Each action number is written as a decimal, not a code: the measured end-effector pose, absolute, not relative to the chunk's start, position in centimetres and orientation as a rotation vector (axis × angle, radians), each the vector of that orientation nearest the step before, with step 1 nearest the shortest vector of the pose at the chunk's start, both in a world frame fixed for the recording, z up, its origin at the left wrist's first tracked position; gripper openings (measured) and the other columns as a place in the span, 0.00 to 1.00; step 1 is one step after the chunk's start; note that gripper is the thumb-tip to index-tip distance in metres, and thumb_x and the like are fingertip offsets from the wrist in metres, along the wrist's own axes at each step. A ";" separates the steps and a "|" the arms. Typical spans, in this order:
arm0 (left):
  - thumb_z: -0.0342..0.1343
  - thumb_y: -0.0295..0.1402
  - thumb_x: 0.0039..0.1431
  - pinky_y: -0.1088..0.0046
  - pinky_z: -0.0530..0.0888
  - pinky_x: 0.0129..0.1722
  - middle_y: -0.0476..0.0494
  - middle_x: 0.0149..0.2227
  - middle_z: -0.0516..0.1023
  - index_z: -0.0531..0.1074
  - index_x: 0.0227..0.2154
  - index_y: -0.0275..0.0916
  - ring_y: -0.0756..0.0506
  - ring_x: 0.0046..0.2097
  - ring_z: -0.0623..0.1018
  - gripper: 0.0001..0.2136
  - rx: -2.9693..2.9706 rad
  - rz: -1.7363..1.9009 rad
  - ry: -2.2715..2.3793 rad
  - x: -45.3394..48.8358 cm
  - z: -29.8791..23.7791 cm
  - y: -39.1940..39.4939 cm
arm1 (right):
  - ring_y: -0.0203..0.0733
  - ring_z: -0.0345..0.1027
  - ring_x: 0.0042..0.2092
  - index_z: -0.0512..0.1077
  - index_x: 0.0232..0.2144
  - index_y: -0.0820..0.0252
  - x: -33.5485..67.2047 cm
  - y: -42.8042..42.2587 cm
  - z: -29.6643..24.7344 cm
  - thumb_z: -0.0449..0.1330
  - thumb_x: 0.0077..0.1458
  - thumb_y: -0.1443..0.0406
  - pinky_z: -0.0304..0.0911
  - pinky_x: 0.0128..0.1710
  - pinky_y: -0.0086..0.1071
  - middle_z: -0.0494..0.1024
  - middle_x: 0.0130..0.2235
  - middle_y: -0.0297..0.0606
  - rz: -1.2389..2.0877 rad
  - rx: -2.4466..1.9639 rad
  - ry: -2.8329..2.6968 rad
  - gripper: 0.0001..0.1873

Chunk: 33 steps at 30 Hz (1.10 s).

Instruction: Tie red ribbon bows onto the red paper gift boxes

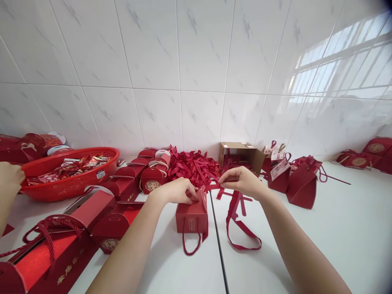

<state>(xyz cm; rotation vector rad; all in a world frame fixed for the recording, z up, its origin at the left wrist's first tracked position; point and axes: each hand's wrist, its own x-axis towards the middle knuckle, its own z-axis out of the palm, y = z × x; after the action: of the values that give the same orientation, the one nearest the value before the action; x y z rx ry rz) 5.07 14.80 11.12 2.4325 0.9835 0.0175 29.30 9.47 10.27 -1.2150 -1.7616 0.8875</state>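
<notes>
A small red gift box [191, 218] with a twisted cord handle hanging down its near side sits on the white table. My left hand [183, 192] grips the upper part of this box, fingers bent against its top flap. Just to the right, my right hand [240, 181] pinches a red ribbon [213, 187] between thumb and forefinger; the strip runs toward the box top. Below that hand, a ribbon loop [245, 246] lies on the table beside flat red strips. A big heap of red ribbons [196, 165] lies behind the box.
An open cardboard box [259, 159] stands by the tiled wall. Tent-shaped red boxes [302, 185] stand at right. On the left are larger red boxes [122, 188] and a red plastic basket [76, 188] of wrapped packets. Another person's hand [10, 179] is at the basket's left end.
</notes>
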 end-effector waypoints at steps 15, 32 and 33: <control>0.57 0.27 0.47 0.78 0.69 0.33 0.49 0.37 0.82 0.80 0.36 0.43 0.46 0.37 0.78 0.13 2.501 -0.002 1.002 5.1 11.4 14.4 | 0.40 0.73 0.34 0.78 0.29 0.59 28.3 9.5 9.6 0.63 0.46 0.64 0.69 0.36 0.33 0.79 0.30 0.36 0.938 -1.157 -1.899 0.06; 0.49 0.38 0.60 0.73 0.69 0.41 0.44 0.45 0.75 0.73 0.41 0.40 0.44 0.43 0.74 0.12 2.521 0.132 1.026 4.7 12.1 13.8 | 0.42 0.73 0.42 0.77 0.36 0.58 26.2 9.5 8.7 0.62 0.50 0.63 0.68 0.43 0.36 0.79 0.39 0.37 0.923 -1.075 -1.984 0.09; 0.48 0.37 0.60 0.72 0.69 0.41 0.45 0.44 0.74 0.73 0.40 0.40 0.44 0.43 0.74 0.11 2.525 0.180 1.038 4.8 12.2 13.5 | 0.43 0.72 0.44 0.76 0.39 0.58 26.1 9.5 8.6 0.62 0.51 0.61 0.67 0.45 0.38 0.78 0.42 0.39 0.892 -1.091 -1.954 0.12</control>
<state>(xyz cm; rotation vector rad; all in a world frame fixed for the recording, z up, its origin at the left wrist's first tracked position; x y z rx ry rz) 4.84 13.53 12.25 2.5251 1.0381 0.1799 26.06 9.48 8.57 -1.0912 -1.9540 0.8915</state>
